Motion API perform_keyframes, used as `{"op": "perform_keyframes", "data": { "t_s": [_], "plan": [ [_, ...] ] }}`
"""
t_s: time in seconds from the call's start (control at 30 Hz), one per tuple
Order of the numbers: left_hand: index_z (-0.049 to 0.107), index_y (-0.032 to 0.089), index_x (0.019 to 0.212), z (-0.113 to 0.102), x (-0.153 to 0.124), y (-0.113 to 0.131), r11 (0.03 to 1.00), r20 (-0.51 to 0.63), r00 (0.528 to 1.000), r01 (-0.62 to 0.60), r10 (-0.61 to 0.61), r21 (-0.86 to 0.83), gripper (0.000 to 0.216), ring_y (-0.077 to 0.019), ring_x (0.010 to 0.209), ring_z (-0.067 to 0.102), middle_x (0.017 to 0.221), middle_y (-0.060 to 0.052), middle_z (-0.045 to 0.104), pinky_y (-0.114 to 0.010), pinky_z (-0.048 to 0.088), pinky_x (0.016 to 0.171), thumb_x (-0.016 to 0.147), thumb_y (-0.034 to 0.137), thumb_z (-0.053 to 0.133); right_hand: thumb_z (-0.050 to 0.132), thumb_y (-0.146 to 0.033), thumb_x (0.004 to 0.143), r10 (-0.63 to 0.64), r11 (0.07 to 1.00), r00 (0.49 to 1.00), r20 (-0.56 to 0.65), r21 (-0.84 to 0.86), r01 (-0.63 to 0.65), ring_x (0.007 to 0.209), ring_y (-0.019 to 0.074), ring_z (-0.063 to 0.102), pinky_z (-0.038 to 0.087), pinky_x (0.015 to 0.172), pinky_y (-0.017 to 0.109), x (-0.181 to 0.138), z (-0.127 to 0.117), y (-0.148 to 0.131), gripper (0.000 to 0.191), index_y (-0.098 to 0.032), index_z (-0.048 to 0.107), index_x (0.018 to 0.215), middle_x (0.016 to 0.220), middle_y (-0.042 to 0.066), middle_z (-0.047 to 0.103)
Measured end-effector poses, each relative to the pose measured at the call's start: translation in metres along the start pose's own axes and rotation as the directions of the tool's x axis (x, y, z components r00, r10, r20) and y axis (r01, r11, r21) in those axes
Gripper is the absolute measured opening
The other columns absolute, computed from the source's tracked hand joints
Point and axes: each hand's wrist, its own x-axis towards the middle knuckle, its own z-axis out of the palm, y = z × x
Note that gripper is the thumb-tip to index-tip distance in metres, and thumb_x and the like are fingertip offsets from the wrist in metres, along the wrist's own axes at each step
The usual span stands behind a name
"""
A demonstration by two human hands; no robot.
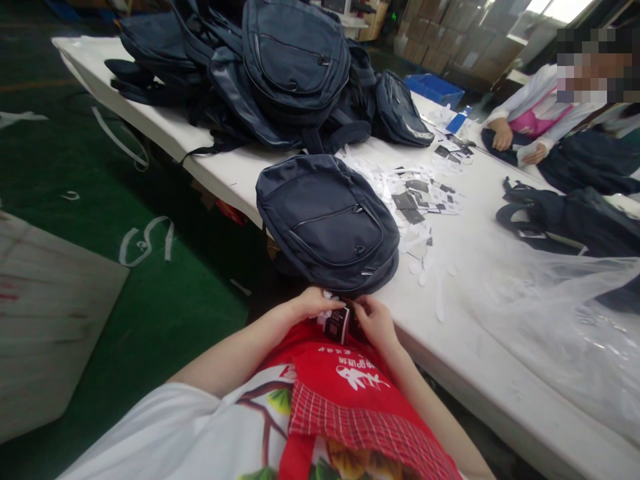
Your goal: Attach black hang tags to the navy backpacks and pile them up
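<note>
The person stands at the near edge of a long white surface (480, 280), both hands drawn in close to the body over a red apron (350, 400). The left hand (315, 303) and the right hand (373, 319) meet just below a dark blue backpack (327, 220), which lies flat on the surface with its lower end overhanging the edge toward the hands. Between them is a small black hang tag (338, 325) with pale print; the left hand's fingers are curled and pinch it from the left, along with a bit of white paper, while the right hand's fingers are bent in on its right side, touching it. The tag sits right under the backpack's bottom edge, almost touching the fabric.

Further along the surface is a heap of more blue backpacks (280, 73), stacked on one another. To the right of the near backpack lies a scatter of white and black tags (420, 197). A sheet of clear plastic (560, 307) covers the right end. At the far side another person in a white sleeve (530, 93) has their hands on a dark bag. The floor is green (150, 267).
</note>
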Motion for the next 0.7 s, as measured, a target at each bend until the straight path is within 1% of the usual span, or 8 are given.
{"op": "perform_keyframes", "data": {
  "t_s": [0.13, 0.2, 0.27, 0.37, 0.47, 0.57, 0.63, 0.7],
  "plan": [
    [0.067, 0.014, 0.066, -0.002, -0.001, 0.008, 0.996, 0.054, 0.995, 0.077, -0.079, 0.039, 0.046, -0.0148, 0.055, 0.058, 0.063, -0.006, 0.067, -0.026, 0.047, 0.057, 0.066, 0.06, 0.07, 0.05, -0.03, 0.087, -0.084, 0.994, 0.978, 0.189, -0.056, 0.096, 0.064, 0.0175, 0.065, 0.051, 0.065, 0.027, -0.01, 0.006, -0.004, 0.037, -0.018, 0.058, 0.121, 0.078, 0.002, 0.071],
    [0.066, 0.015, 0.063, -0.002, -0.002, 0.01, 0.995, 0.064, 0.995, 0.067, -0.073, 0.08, 0.047, -0.0133, 0.052, 0.055, 0.057, -0.003, 0.063, -0.025, 0.044, 0.055, 0.069, 0.062, 0.067, 0.049, -0.024, 0.088, -0.15, 0.953, 0.948, 0.281, -0.216, 0.215, 0.072, 0.0193, 0.068, 0.051, 0.07, 0.028, -0.015, 0.007, -0.015, 0.048, -0.016, 0.046, 0.136, 0.084, 0.005, 0.073],
    [0.066, 0.016, 0.065, -0.001, -0.002, 0.011, 0.994, 0.058, 0.997, 0.05, -0.056, 0.094, 0.046, -0.0133, 0.052, 0.055, 0.057, -0.002, 0.062, -0.025, 0.044, 0.056, 0.069, 0.062, 0.066, 0.047, -0.02, 0.09, -0.148, 0.826, 0.929, 0.338, -0.475, 0.304, 0.076, 0.0228, 0.069, 0.05, 0.07, 0.03, -0.02, 0.006, -0.031, 0.048, -0.01, 0.044, 0.137, 0.087, 0.011, 0.073],
    [0.066, 0.016, 0.067, 0.002, -0.003, 0.01, 0.996, 0.019, 0.997, 0.069, -0.071, 0.061, 0.047, -0.0147, 0.054, 0.056, 0.059, -0.003, 0.064, -0.026, 0.045, 0.057, 0.065, 0.063, 0.069, 0.045, -0.018, 0.092, -0.101, 0.609, 0.937, 0.335, -0.724, 0.325, 0.072, 0.0258, 0.069, 0.048, 0.063, 0.03, -0.027, -0.003, -0.058, 0.04, -0.006, 0.051, 0.13, 0.083, 0.016, 0.072],
    [0.066, 0.016, 0.067, -0.002, -0.005, 0.004, 0.991, -0.047, 0.99, 0.129, -0.131, -0.044, 0.05, -0.0178, 0.057, 0.06, 0.061, -0.006, 0.066, -0.029, 0.048, 0.06, 0.061, 0.065, 0.071, 0.044, -0.025, 0.095, -0.232, 0.649, 0.939, 0.253, -0.679, 0.343, 0.078, 0.0237, 0.069, 0.05, 0.068, 0.031, -0.024, -0.026, -0.077, 0.037, -0.014, 0.056, 0.127, 0.089, 0.014, 0.072],
    [0.069, 0.015, 0.076, -0.017, -0.013, -0.003, 0.983, -0.087, 0.986, 0.126, -0.139, -0.136, 0.048, -0.0237, 0.072, 0.066, 0.074, -0.008, 0.071, -0.033, 0.052, 0.071, 0.056, 0.058, 0.077, 0.044, -0.041, 0.095, -0.236, 0.832, 0.97, -0.053, -0.527, 0.173, 0.102, 0.0241, 0.064, 0.047, 0.089, 0.035, 0.006, -0.061, -0.081, 0.035, -0.021, 0.063, 0.117, 0.111, 0.011, 0.069],
    [0.071, 0.018, 0.082, -0.029, -0.02, -0.006, 0.99, -0.119, 0.986, 0.108, -0.119, -0.091, 0.044, -0.0263, 0.084, 0.067, 0.083, -0.006, 0.074, -0.035, 0.051, 0.079, 0.054, 0.05, 0.081, 0.05, -0.05, 0.09, 0.006, 0.925, 0.979, -0.202, -0.37, -0.082, 0.115, 0.0305, 0.058, 0.042, 0.098, 0.042, 0.036, -0.083, -0.074, 0.043, -0.016, 0.064, 0.112, 0.119, 0.016, 0.064],
    [0.071, 0.025, 0.08, -0.039, -0.026, -0.007, 0.989, -0.19, 0.971, 0.148, -0.148, -0.013, 0.034, -0.0277, 0.091, 0.067, 0.083, 0.0, 0.074, -0.036, 0.053, 0.079, 0.056, 0.047, 0.08, 0.061, -0.056, 0.081, 0.243, 0.938, 0.951, -0.192, -0.205, -0.281, 0.113, 0.0377, 0.057, 0.043, 0.096, 0.049, 0.064, -0.099, -0.065, 0.051, -0.01, 0.066, 0.102, 0.113, 0.022, 0.065]
  ]
}}
